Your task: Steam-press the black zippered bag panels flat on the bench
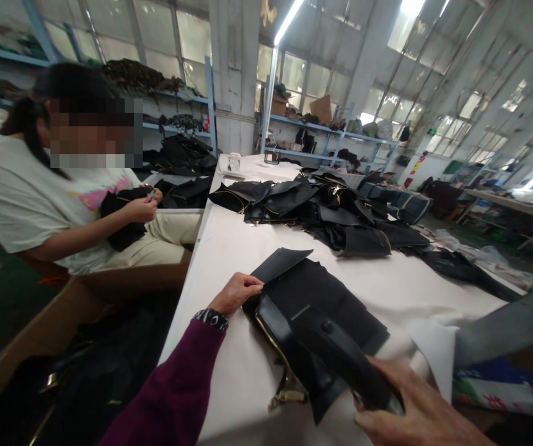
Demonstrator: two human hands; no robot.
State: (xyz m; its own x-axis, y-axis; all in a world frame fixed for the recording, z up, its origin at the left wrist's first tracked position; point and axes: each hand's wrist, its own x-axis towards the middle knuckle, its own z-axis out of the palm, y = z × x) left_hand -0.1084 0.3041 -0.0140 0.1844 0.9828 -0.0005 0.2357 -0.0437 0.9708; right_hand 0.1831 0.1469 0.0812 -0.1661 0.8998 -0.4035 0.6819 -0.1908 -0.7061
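Observation:
My left hand (237, 293), in a purple sleeve with a patterned cuff, pinches the upper left edge of a black bag piece (336, 294). This piece lies on the pale table, with a folded flap at its far side and a gold zipper and metal clasp (289, 395) at its near side. My right hand (413, 402) grips the handle of a black handheld tool (336, 347) with a broad head. The head is over the piece's left part, close to my left hand; whether it touches the piece I cannot tell.
A pile of black zippered pieces (294, 201) covers the table's far part. Left of the table, a seated co-worker (57, 198) handles a black piece. A cardboard box (75, 303) with black pieces stands at lower left. A grey beam (512, 322) is at right.

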